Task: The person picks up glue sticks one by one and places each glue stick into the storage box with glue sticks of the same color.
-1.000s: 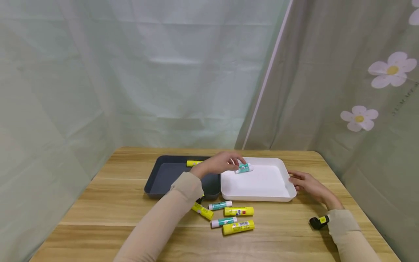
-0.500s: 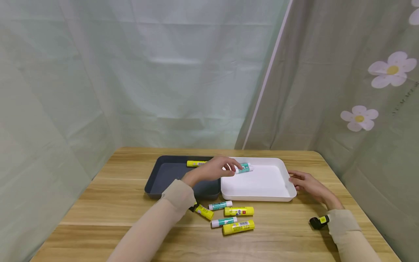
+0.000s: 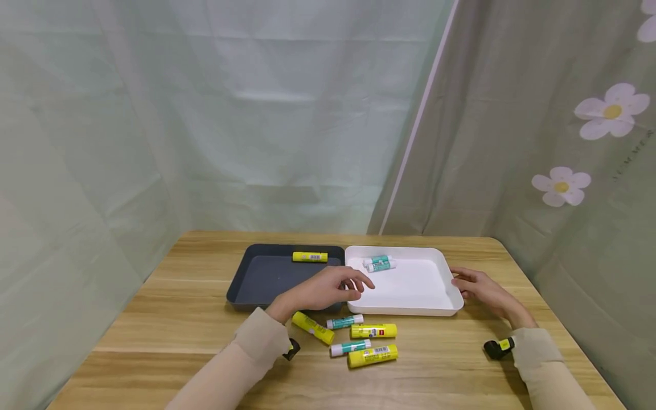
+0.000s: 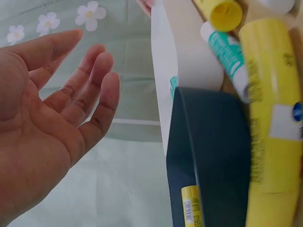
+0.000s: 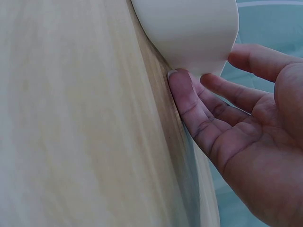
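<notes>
My left hand [image 3: 333, 286] hovers over the place where the dark tray [image 3: 251, 305] and the white tray [image 3: 405, 311] meet. Its fingers are loosely bent and hold nothing, as the left wrist view confirms. Two small green-and-white glue sticks [image 3: 381, 266] lie side by side in the white tray's back left corner. One yellow glue stick [image 3: 310, 257] rests at the back of the dark tray. At the white tray's right end, my right hand [image 3: 484, 289] touches the outer wall with extended fingers; in the right wrist view the thumb meets the rim.
In front of the trays, several glue sticks lie on the wooden table [image 3: 435, 364]: yellow ones [image 3: 373, 356], including a slanted one [image 3: 314, 328] near the left wrist, and green-and-white ones [image 3: 351, 347]. A curtain [image 3: 287, 125] hangs behind the table.
My left hand has let go of a green-and-white glue stick in the white tray and drawn back left and nearer. The right hand has stayed at the tray's end.
</notes>
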Motion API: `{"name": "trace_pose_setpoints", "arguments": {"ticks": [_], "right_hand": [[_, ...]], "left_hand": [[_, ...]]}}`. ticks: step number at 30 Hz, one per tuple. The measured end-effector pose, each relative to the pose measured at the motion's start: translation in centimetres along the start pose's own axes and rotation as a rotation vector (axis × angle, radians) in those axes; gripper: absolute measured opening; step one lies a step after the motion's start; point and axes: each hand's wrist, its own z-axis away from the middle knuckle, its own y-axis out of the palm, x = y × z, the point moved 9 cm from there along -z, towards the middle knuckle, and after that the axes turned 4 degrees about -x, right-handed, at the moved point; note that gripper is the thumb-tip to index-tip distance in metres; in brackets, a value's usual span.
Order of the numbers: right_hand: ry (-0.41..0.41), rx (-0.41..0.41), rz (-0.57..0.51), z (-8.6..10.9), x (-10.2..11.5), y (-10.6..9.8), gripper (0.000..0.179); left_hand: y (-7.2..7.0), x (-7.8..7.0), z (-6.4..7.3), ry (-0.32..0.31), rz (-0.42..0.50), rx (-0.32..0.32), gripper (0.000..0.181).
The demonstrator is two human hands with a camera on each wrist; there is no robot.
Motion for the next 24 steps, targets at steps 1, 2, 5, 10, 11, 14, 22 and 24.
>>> {"name": "trace_pose_setpoints", "arguments": {"ticks": [1, 2, 5, 10, 11, 14, 22, 24], "right_hand": [[-0.001, -0.003, 0.001, 0.0, 0.0, 0.0, 0.069], [-0.002, -0.004, 0.003, 0.0, 0.0, -0.1, 0.068], [-0.001, -0.006, 0.001, 0.0, -0.1, -0.1, 0.068], [0.004, -0.003, -0.005, 0.1, -0.2, 0.1, 0.067], [0.006, -0.005, -0.008, 0.1, -0.2, 0.1, 0.067], [0.002, -0.001, -0.004, 0.1, -0.1, 0.1, 0.067], [0.006, -0.007, -0.002, 0.2, 0.0, 0.0, 0.067], [0.003, -0.004, -0.001, 0.2, 0.0, 0.1, 0.067]], "left_hand": [[0.1, -0.1, 0.2, -0.001, 0.004, 0.001, 0.027], [0.3, -0.1, 0.5, -0.002, 0.01, 0.002, 0.026], [0.7, -0.2, 1.1, -0.01, 0.027, 0.003, 0.026], [1.5, -0.1, 2.1, -0.019, 0.06, 0.003, 0.026], [1.7, 0.0, 2.2, -0.021, 0.069, 0.004, 0.026], [2.2, 0.1, 2.6, -0.025, 0.094, 0.01, 0.025], [3.7, 0.5, 3.5, -0.08, 0.06, -0.003, 0.028], [4.1, 0.3, 3.7, -0.081, 0.037, -0.001, 0.029]]}}
